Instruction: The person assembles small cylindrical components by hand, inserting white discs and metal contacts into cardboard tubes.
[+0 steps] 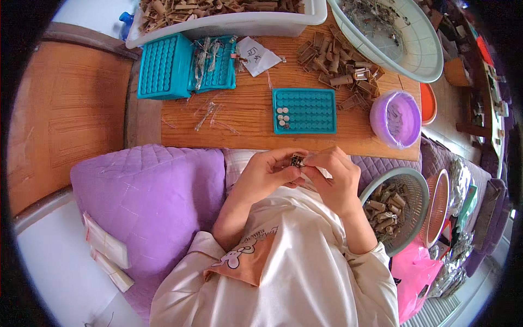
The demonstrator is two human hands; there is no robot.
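My left hand is closed around a small dark piece that looks like a circuit board with metallic spots. Against it, my right hand has its thumb and fingertips pinched; what they hold, if anything, is too small to make out. Both hands are held together above my lap, just off the table's near edge. Beyond them on the table lies a teal tray of small round pockets. Several white discs sit in its left pockets.
Brown casings are heaped on the wooden table, beside a purple-rimmed tub and a pale basin. Stacked teal trays and wires lie left. A grey basket of casings stands by my right arm.
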